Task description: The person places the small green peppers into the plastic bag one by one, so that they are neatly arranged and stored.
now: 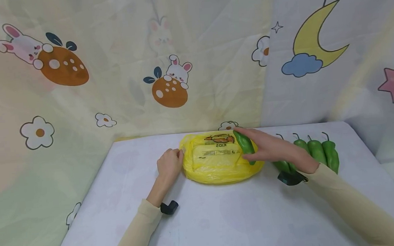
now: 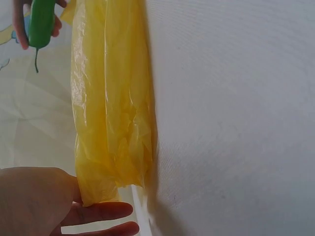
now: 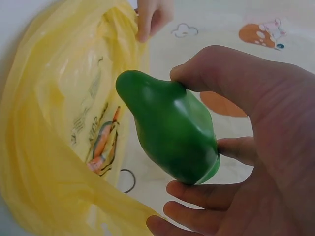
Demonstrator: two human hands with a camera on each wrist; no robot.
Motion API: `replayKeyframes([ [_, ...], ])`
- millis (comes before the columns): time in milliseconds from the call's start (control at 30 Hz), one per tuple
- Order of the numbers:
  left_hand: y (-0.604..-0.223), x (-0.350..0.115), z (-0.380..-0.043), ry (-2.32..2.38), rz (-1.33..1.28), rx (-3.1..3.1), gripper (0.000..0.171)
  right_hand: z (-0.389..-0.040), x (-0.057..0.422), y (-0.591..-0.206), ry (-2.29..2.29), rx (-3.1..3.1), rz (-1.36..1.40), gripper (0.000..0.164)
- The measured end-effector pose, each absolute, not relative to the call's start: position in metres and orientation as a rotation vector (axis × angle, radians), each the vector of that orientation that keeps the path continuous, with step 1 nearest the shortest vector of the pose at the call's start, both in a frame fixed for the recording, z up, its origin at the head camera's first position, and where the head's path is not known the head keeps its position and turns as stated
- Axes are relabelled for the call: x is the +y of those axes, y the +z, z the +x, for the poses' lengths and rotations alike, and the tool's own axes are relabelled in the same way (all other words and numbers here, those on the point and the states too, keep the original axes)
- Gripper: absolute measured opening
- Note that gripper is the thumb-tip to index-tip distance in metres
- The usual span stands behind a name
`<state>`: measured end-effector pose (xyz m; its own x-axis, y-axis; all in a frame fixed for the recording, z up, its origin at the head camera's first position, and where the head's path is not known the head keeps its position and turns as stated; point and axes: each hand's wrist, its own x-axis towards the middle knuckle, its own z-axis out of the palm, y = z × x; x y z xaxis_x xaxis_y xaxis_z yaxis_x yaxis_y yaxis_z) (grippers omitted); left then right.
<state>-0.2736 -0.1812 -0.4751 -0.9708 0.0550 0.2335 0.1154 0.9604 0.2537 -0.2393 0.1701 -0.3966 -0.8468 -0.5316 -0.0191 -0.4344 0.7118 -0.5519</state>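
A yellow plastic bag (image 1: 218, 171) with dark print lies spread on the white table, its mouth held wide. My left hand (image 1: 170, 164) pinches the bag's left edge; in the left wrist view the thumb and fingers (image 2: 106, 211) grip the thin film at its end. Over the bag's right side, my right hand (image 1: 271, 144) holds a green pepper (image 1: 244, 146) between thumb and fingers. Seen from the right wrist, the glossy pepper (image 3: 170, 130) is beside the bag's opening, and the bag's printed inner side (image 3: 74, 98) shows.
Several more green peppers (image 1: 316, 150) lie in a row at the right of the table (image 1: 225, 221), partly hidden behind my right wrist. A patterned cloth (image 1: 206, 60) with cartoon rabbits and a moon hangs behind the table. Each wrist wears a black camera (image 1: 170, 207).
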Motion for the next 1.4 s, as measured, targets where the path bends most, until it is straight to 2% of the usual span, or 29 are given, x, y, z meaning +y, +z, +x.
replayKeyframes([
  [633, -0.475, -0.181, -0.273, -0.385, -0.112, -2.888, 0.042, -0.245, 0.139, -0.371, -0.719, 2.787, -0.864, 0.09],
  [1133, -0.476, -0.182, -0.273, -0.378, -0.104, -2.904, 0.04, -0.275, 0.092, -0.432, -0.836, 2.55, -0.815, 0.088],
  [1400, -0.476, -0.182, -0.272, -0.383, -0.119, -2.887, 0.042, -0.277, 0.062, -0.439, -0.768, 2.619, -0.688, 0.091],
])
